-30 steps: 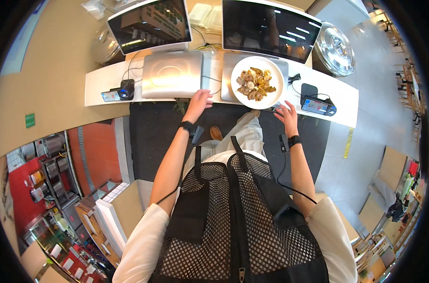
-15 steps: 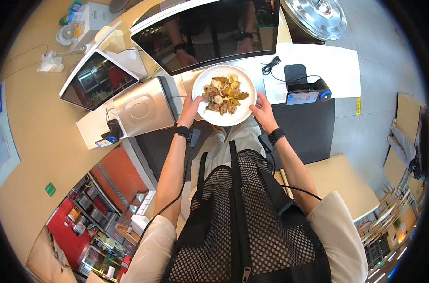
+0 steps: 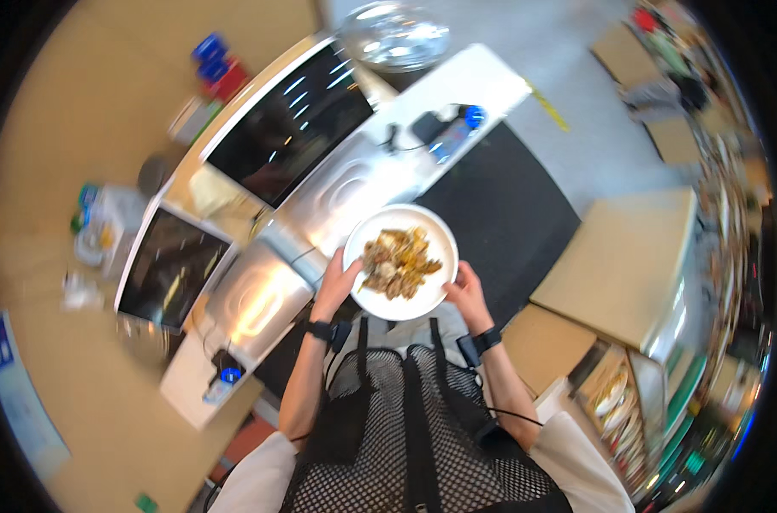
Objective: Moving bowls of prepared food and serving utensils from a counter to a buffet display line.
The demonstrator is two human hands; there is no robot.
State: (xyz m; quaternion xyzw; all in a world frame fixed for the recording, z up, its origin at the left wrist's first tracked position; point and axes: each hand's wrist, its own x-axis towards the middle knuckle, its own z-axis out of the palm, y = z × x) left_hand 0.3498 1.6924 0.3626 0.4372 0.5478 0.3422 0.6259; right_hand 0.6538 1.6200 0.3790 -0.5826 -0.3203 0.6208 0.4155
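At a white tabletop (image 3: 487, 73) fitted with metal panels, a person's hands grip a round white plate from either side. The left hand (image 3: 339, 280) is partly closed on the left rim, thumb over the edge; the right hand (image 3: 468, 295), likewise partly closed, clasps the lower right rim, its fingers mostly hidden. The plate (image 3: 444, 248), in front of the torso near the tabletop's edge, carries a heap of brown and yellow food pieces (image 3: 398, 263). Dark bands circle both wrists above a black mesh vest (image 3: 418, 445). Beyond the plate lie two silver panels, one at upper left (image 3: 350, 188), the other farther left (image 3: 260, 295), each backed by a dark screen. A shiny round metal vessel (image 3: 397, 38) stands past the tabletop's far end. To the right spread a dark mat (image 3: 508, 222) and a pale table (image 3: 623, 248), the surroundings blurred.
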